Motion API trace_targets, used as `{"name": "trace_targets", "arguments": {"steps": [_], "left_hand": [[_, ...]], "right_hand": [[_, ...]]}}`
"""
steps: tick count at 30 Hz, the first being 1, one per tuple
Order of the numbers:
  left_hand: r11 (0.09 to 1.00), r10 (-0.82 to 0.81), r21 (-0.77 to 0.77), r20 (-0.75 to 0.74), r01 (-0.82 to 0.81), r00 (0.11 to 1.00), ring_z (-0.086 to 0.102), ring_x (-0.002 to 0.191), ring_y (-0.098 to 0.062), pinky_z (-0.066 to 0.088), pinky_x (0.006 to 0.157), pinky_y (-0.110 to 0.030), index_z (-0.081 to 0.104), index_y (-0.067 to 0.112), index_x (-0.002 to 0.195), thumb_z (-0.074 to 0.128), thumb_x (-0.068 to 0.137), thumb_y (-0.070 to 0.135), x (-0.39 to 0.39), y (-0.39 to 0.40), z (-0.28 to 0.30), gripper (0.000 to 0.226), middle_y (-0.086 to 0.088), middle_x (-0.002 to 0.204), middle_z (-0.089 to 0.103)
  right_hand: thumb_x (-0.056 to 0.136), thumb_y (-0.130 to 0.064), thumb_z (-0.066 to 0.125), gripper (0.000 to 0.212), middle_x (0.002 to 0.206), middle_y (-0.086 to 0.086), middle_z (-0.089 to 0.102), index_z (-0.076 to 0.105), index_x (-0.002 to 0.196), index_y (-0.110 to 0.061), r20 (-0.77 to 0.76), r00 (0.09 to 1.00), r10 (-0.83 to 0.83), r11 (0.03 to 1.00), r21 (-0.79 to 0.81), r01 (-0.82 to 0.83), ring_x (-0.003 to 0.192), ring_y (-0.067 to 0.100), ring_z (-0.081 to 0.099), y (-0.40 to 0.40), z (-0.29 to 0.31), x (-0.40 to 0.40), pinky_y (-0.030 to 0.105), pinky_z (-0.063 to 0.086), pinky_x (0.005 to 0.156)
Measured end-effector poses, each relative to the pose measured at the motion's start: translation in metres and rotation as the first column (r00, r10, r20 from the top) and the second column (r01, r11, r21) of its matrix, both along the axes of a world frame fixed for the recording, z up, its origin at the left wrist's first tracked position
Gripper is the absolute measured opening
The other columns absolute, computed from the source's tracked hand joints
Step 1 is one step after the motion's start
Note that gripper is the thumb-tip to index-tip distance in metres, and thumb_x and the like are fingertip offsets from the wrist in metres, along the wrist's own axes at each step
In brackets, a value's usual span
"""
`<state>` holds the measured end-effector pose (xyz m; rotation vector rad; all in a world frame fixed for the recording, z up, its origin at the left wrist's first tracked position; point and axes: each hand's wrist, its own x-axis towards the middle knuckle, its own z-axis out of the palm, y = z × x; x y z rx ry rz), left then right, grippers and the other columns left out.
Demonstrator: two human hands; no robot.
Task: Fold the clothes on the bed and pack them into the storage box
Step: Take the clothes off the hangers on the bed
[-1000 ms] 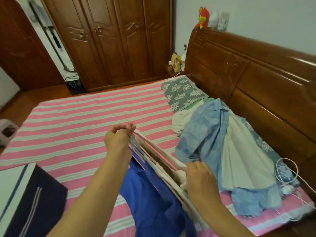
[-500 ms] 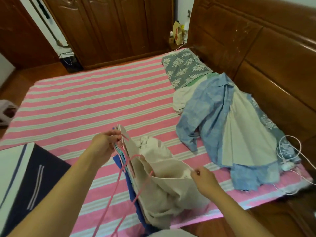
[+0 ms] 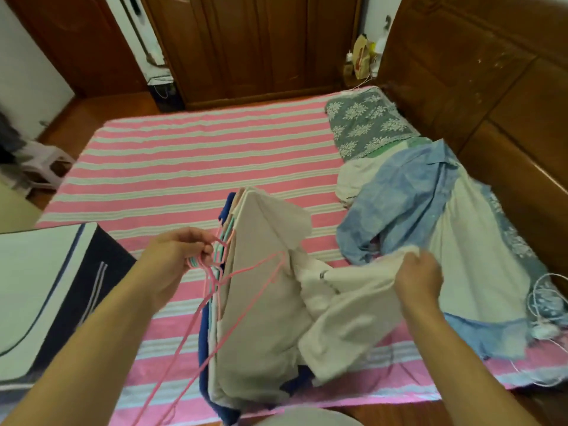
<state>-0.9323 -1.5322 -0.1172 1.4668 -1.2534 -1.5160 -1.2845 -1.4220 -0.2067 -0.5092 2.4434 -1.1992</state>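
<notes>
Head view: your left hand (image 3: 176, 252) is curled tight round the hooks of a bunch of hangers (image 3: 215, 256), pink and pale green. Clothes (image 3: 261, 287) hang from them, beige in front and blue behind, just above the near edge of the bed (image 3: 190, 155). One pink hanger (image 3: 246, 272) hangs bare in front of the beige cloth.

Your right hand (image 3: 419, 279) pinches a white top (image 3: 347, 305) and pulls it to the right, away from the bunch. So I think you are at the step of taking clothes off their hangers. No folding has started on this one.

Next, I think the white top needs to come fully free. Then lay it flat on the open striped part of the bed, left of the heap. Mind the loose pink hanger; it could catch on the cloth.

The blue and white heap (image 3: 430, 216) lies on the right side of the bed, by the headboard (image 3: 491, 103). A white cable (image 3: 547, 302) sits at the heap's near end.

The box (image 3: 61, 287), dark blue and white, stands on the bed's near left corner, beside your left arm. I cannot see inside it.

There is a small dark mark on the white top, too blurry to read. I see no other writing or brand.
</notes>
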Motion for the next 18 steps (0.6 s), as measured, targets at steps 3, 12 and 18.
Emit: {"name": "trace_targets", "arguments": {"steps": [3,12,18], "left_hand": [[1.0,0.026,0.005,0.037,-0.026,0.999,0.06,0.053,-0.013,0.052,0.053,-0.018,0.067,-0.003,0.081,0.04,0.088,-0.024,-0.03,-0.018,-0.022,0.035,-0.005,0.061,0.066],[0.999,0.034,0.04,0.001,-0.034,0.999,0.056,0.06,-0.021,0.053,0.047,-0.017,0.063,-0.003,0.084,0.036,0.094,-0.022,-0.099,-0.055,-0.029,0.035,-0.016,0.074,0.057],[0.998,0.019,0.064,-0.07,-0.014,0.997,0.064,0.051,-0.02,0.053,0.061,-0.031,0.061,-0.003,0.09,0.036,0.096,-0.019,-0.128,-0.069,-0.005,0.03,-0.017,0.073,0.06]], "right_hand": [[0.102,-0.011,0.041,0.018,0.099,0.013,0.057,0.058,0.102,-0.005,-0.138,0.987,-0.08,0.947,-0.321,0.032,0.095,0.03,0.055,0.012,0.076,-0.019,0.029,0.033,0.072],[0.096,-0.022,0.042,0.018,0.09,-0.011,0.06,0.057,0.089,-0.029,-0.385,0.887,-0.254,0.719,-0.688,-0.093,0.086,0.006,0.057,-0.006,0.25,-0.107,0.032,0.051,0.085],[0.098,-0.008,0.038,0.03,0.085,-0.018,0.054,0.047,0.082,-0.032,-0.434,0.864,-0.254,0.7,-0.7,-0.146,0.074,-0.021,0.05,-0.085,0.297,-0.182,0.001,0.036,0.073]]}}
